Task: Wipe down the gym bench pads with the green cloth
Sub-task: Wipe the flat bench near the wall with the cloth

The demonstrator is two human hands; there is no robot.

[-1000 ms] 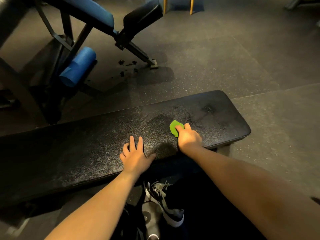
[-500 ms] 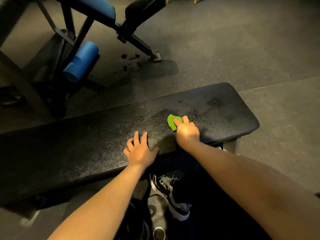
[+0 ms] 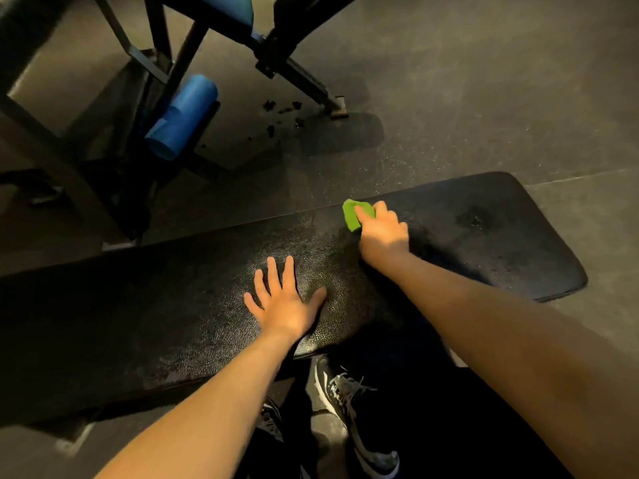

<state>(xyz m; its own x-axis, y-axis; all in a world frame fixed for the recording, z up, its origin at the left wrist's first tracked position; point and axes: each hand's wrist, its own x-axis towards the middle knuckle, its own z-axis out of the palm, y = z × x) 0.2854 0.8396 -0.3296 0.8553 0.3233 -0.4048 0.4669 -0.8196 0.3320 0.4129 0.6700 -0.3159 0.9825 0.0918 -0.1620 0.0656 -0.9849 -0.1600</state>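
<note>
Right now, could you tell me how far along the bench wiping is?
Underway. The right hand presses the green cloth near the far edge of the black bench pad, and the left hand rests flat. The blue pads behind are not being wiped.

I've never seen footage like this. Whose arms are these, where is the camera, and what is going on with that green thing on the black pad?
There is no machine here: these are a person's two bare arms, filmed by one wide-angle camera worn on the head, looking forward and down. That is why you see the arms from behind and a sneaker below. The long black surface is a padded gym bench. The left hand lies flat on it, fingers spread, holding nothing. The right hand presses a small green cloth against the pad near its far edge; most of the cloth is hidden under the hand. Beyond, on the dark floor, stands other gym equipment with a blue foam roller.
</note>
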